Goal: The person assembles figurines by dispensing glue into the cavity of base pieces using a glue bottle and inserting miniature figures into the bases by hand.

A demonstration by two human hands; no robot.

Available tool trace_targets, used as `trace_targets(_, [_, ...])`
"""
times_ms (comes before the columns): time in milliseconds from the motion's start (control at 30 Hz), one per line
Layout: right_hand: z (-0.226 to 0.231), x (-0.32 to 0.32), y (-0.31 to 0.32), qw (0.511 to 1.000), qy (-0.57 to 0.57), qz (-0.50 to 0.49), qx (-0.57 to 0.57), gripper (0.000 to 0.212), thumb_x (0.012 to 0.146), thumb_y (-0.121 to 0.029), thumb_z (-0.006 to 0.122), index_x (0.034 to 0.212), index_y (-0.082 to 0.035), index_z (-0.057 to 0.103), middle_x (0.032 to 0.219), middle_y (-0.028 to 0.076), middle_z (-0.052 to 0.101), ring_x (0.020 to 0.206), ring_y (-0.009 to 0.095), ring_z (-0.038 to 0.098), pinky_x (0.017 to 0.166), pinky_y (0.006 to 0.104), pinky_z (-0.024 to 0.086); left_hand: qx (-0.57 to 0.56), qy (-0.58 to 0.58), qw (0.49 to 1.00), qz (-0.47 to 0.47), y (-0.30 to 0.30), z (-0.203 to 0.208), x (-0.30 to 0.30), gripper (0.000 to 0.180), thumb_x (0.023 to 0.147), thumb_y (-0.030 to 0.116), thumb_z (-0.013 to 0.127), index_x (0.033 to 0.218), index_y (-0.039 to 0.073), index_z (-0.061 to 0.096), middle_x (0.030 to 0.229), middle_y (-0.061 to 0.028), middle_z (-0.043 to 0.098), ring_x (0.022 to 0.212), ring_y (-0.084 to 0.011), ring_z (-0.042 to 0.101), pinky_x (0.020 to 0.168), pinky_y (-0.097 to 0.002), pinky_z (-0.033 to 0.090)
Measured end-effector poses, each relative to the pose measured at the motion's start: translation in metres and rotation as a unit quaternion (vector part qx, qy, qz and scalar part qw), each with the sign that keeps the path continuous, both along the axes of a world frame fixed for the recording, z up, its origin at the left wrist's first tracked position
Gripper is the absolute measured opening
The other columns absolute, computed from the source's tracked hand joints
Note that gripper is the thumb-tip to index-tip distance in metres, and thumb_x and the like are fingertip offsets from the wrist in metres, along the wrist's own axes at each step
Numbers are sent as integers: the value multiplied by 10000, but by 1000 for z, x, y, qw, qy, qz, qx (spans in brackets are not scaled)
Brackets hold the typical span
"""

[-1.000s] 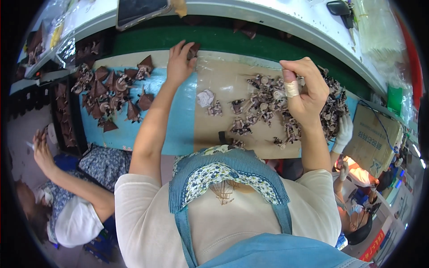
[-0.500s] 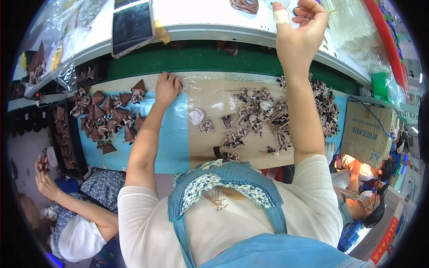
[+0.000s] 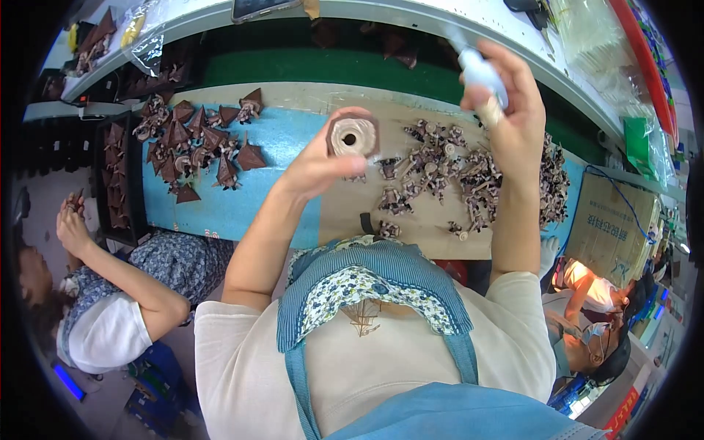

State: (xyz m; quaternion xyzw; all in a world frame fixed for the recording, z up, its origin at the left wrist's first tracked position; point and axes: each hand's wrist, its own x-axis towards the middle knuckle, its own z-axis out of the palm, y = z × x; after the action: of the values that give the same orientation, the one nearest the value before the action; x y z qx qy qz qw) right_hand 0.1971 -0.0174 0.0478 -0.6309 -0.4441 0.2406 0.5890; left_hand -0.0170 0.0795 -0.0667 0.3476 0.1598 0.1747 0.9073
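Note:
My left hand (image 3: 317, 165) is raised over the middle of the table, its fingers and thumb closed around a brown angular piece (image 3: 370, 136). The side of the piece facing up shows a beige ring with a dark round hole at its centre. To the right, my right hand (image 3: 519, 121) grips a small whitish squeeze bottle (image 3: 480, 75), its thin tip blurred and pointing up toward the shelf. Brown cone-topped pieces (image 3: 176, 136) lie in a heap on the left. Many small brown-and-beige figure parts (image 3: 433, 172) spread beneath and beside my right forearm.
A white shelf (image 3: 389, 22) with a phone (image 3: 260, 7) runs along the far side. At the left end stands a black tray (image 3: 136, 227) of brown pieces; a cardboard box (image 3: 612, 227) is at the right. One person (image 3: 117, 293) works at the left; others are at the right.
My left hand has risen from the table's far edge, now with the brown piece in it. My right hand has come down from the shelf with the squeeze bottle. The view has shifted.

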Motion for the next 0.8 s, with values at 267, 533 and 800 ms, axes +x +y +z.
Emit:
trace_targets(267, [27,-20,-61,979,-162,121,-19,313,713,-69,743,996,-1,626,896,104,647,788,227,635,691,282,504,182,56,981,-36,-39,66,-2,713,663,85,830,1226,26,397,1083,-60,556,988,-139,569,857,-291,475])
trace_targets(533, [55,-39,-70,939,-314,137,-21,315,598,20,672,909,23,624,829,142,630,730,299,615,635,360,503,144,55,988,-24,-55,83,-4,730,636,78,847,1212,19,403,1106,-73,554,1016,-146,563,871,-289,476])
trace_targets(800, [57,-45,-67,936,-328,129,-2,307,593,15,677,896,25,626,814,142,625,696,287,599,607,358,470,144,37,989,-20,-59,82,-4,744,634,100,854,1219,17,402,1115,-79,552,1053,-147,539,906,-296,455])
